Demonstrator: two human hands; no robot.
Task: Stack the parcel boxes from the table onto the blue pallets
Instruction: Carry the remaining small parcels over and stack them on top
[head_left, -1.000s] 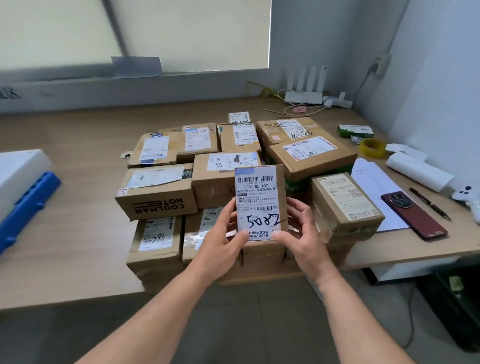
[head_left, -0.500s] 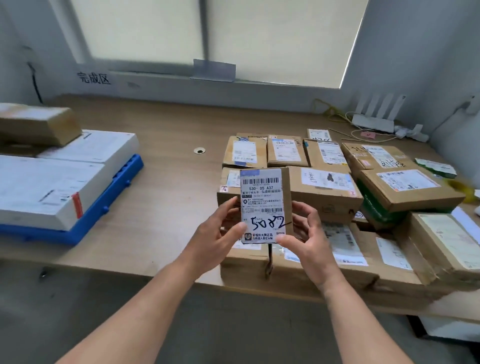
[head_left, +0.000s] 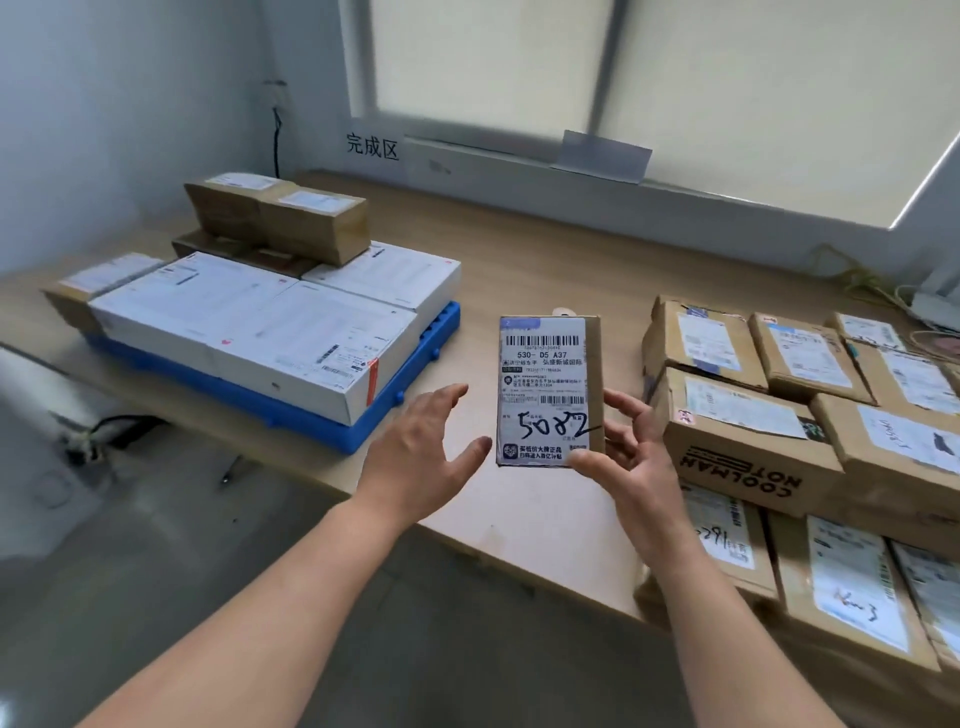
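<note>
A small cardboard parcel (head_left: 548, 389) with a white label marked "5082" is held upright above the wooden table (head_left: 519, 249). My right hand (head_left: 631, 457) grips its lower right corner, thumb on the label and fingers behind. My left hand (head_left: 423, 452) hovers just left of the parcel with spread fingers, not touching it. The blue pallet (head_left: 415, 379) lies to the left, carrying flat white boxes (head_left: 270, 332) with brown boxes (head_left: 280, 215) stacked at its back. A heap of brown parcels (head_left: 769, 431) covers the table on the right.
Bare tabletop lies between the pallet and the parcel heap. A window sill and wall run along the back, with a black cable in the left corner and wires at the far right. Grey floor lies below the table's near edge.
My view has swung left, so the pallet stack is in full sight. The parcel has travelled left with my hands, away from the heap. My left hand has come off the parcel and opened.
</note>
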